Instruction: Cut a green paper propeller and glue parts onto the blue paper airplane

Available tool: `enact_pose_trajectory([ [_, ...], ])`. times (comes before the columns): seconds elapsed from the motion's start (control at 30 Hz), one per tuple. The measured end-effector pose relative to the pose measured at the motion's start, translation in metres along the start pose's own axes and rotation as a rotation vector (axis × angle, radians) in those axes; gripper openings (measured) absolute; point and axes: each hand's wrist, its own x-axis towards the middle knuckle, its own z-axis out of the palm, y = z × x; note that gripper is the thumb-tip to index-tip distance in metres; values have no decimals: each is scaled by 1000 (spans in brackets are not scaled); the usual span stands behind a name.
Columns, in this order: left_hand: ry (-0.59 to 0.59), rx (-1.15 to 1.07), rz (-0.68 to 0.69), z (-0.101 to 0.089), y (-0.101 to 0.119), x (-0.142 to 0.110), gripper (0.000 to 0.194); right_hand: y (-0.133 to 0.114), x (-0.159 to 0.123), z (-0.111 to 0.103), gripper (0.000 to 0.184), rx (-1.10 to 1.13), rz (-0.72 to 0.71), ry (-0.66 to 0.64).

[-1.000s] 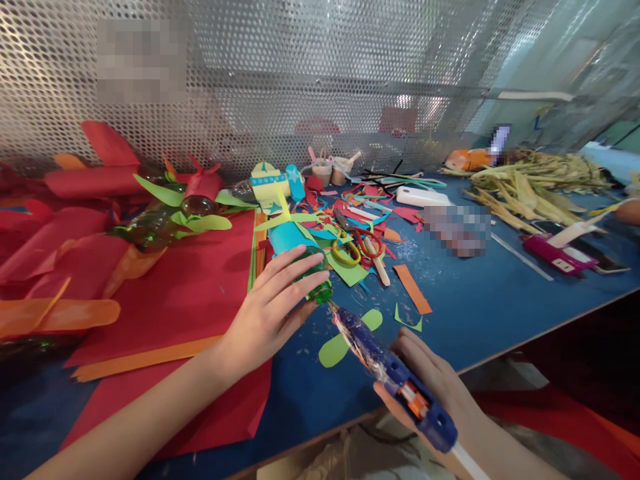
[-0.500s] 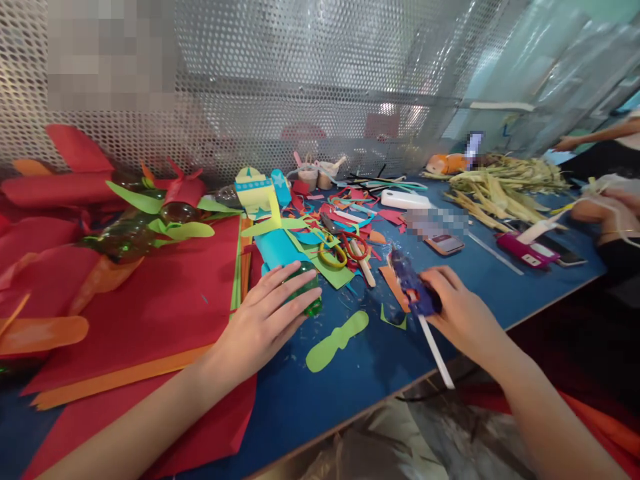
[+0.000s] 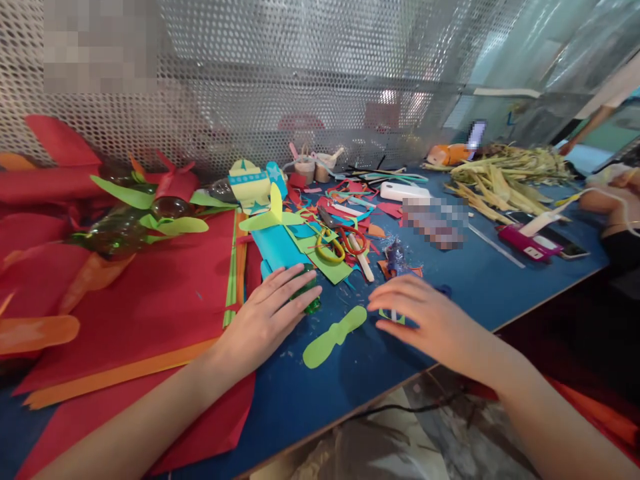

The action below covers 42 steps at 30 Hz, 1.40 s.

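Observation:
My left hand (image 3: 270, 310) curls over a green plastic bottle (image 3: 314, 305) wrapped in blue paper (image 3: 277, 248), holding it on the table. A pale yellow-green paper blade piece (image 3: 275, 217) stands at its far end. My right hand (image 3: 433, 307) is open, fingers apart and empty, above the table. Under and behind it lies a dark blue glue gun (image 3: 395, 257), partly hidden by the hand. Between my hands a light green paper propeller (image 3: 335, 337) lies flat.
Scissors (image 3: 333, 247) and colored paper scraps lie beyond my hands. Red paper sheets (image 3: 175, 300) and paper-and-bottle models (image 3: 115, 230) fill the left. Dried husks (image 3: 485, 183) and a magenta power strip (image 3: 530, 243) lie to the right, near another person's arm.
My right hand has let go of the glue gun, which now lies on the table, and has moved left toward the green propeller. My left hand stays on the bottle.

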Motion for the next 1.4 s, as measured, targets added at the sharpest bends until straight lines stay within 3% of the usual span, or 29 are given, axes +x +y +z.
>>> enact_pose_trajectory([
  [0.1,17,-25,-9,0,0,-1,34,-12,15,14,20,31,-81,-136],
  [0.27,53,-29,-12,0,1,1,27,-4,29,20,13,-5,-152,-225],
  [0.37,51,-25,-7,0,1,0,27,-5,31,20,15,-61,-226,-174],
  [0.53,24,-34,-3,2,0,-2,29,-14,39,29,14,-88,-190,-75],
  [0.9,-6,-97,-6,1,-2,-5,32,-7,60,35,22,-169,-356,-14],
  [1.4,-2,-88,-2,1,-2,-4,35,-7,64,36,22,-278,-390,53],
])
